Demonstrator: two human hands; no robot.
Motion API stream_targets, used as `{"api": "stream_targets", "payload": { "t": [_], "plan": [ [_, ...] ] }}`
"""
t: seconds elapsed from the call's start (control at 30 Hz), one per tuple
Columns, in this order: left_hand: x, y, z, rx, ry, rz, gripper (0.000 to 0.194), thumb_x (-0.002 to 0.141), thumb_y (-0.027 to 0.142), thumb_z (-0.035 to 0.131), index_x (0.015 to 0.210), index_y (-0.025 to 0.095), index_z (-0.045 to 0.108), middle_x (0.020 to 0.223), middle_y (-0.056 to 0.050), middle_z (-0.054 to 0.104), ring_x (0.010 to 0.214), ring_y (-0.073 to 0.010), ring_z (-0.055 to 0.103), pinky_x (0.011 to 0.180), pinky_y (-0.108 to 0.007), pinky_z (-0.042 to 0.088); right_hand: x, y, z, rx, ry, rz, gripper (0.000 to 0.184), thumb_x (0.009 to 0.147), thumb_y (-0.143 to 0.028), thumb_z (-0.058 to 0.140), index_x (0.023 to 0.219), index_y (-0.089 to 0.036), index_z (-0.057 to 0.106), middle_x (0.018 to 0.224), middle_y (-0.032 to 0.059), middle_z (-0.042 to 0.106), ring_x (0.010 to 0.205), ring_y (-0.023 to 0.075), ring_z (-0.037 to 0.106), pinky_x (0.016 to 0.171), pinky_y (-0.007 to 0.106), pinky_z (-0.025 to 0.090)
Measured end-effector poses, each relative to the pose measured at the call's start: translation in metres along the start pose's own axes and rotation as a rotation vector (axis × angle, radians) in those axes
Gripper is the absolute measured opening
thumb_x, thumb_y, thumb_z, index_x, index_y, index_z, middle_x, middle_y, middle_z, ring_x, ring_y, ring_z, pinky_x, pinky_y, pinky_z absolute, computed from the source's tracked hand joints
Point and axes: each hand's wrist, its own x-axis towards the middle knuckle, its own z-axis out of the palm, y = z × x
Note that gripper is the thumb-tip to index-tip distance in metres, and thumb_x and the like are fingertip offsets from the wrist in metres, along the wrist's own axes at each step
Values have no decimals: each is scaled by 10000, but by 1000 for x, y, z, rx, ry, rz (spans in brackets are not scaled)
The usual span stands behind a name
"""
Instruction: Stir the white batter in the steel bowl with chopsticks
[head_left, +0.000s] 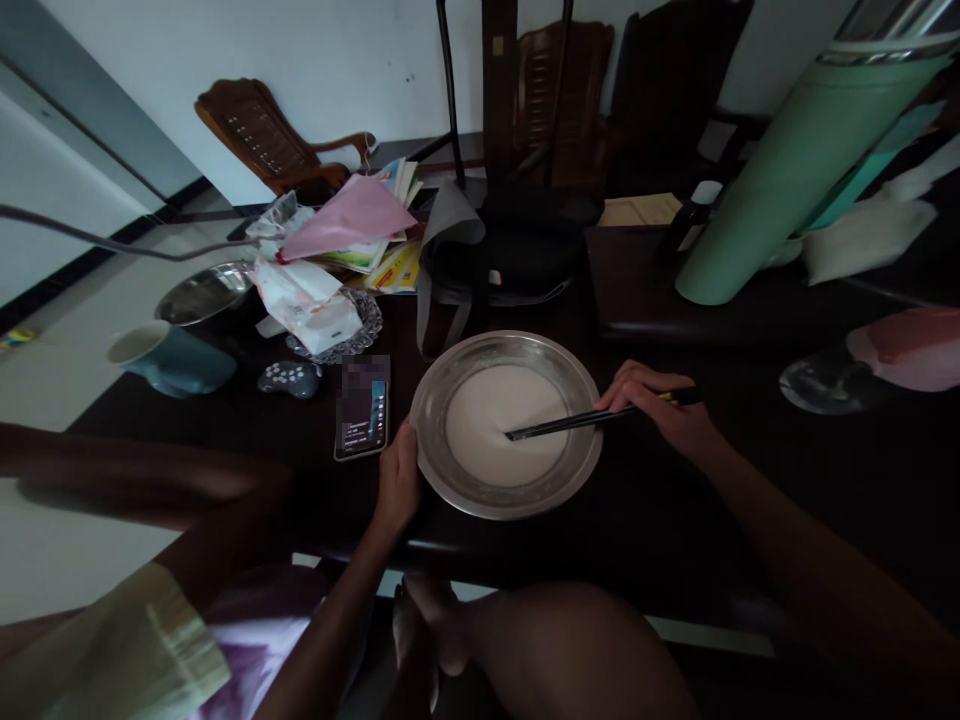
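Note:
A wide metal bowl (433, 440) stands on the dark table, partly filled with a smooth, off-white liquid (495, 410). My left hand (399, 480) is closed on the bowl's left rim, its thumb and fingers against the side. Dark chopsticks (577, 421) are gripped in my right hand (660, 405) just past the bowl's right rim. They slant down to the left, and their tips dip into the liquid near the middle. Directly left of the bowl lies a phone (364, 410) with its screen lit.
At the left are a blue mug (172, 358), a game controller (289, 379), a metal basin (206, 293) and a glass dish (367, 320) under packets. Behind the bowl sits a black bag (517, 250). A tall green flask (795, 180) and a pinkish bottle (907, 350) occupy the right.

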Motion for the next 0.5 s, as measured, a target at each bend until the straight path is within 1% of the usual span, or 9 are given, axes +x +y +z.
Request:
{"api": "stream_targets", "payload": {
  "t": [0.1,0.17,0.27,0.33,0.43,0.5],
  "plan": [
    [0,-1,0,3,8,4,749,921,739,327,1210,146,680,1231,-125,714,1261,-285,588,1105,-396,417,0,1,0,-53,-55,-25,268,958,-370,584,762,-298,753,860,11,792,826,224,653,774,409,530],
    [0,-1,0,2,8,5,756,920,741,325,1213,140,679,1231,-128,713,1260,-288,588,1104,-402,417,0,1,-1,-74,-17,-14,250,952,-368,594,776,-302,760,877,13,789,847,228,655,799,419,531],
    [0,-1,0,-1,1,0,762,921,737,326,1220,128,672,1241,-136,708,1250,-288,594,1097,-401,421,-1,1,-2,-31,46,24,310,969,-376,561,736,-297,750,825,21,769,800,227,661,782,425,533],
    [0,0,0,4,2,-1,758,925,731,324,1222,126,671,1245,-137,706,1246,-286,597,1093,-396,425,-1,2,-1,-8,5,16,331,977,-373,545,723,-294,743,798,20,769,781,226,656,757,421,532],
    [0,1,1,13,8,4,754,926,732,317,1214,135,676,1231,-128,713,1243,-281,598,1086,-389,432,0,2,1,-47,-66,-28,271,961,-364,575,769,-302,756,854,10,793,836,230,651,776,418,529],
    [0,1,1,15,6,7,749,926,733,314,1213,144,677,1220,-120,717,1240,-278,597,1085,-386,432,0,2,1,-81,-37,-31,245,952,-371,592,785,-308,761,881,7,795,860,233,651,800,423,526]
  ]
}}
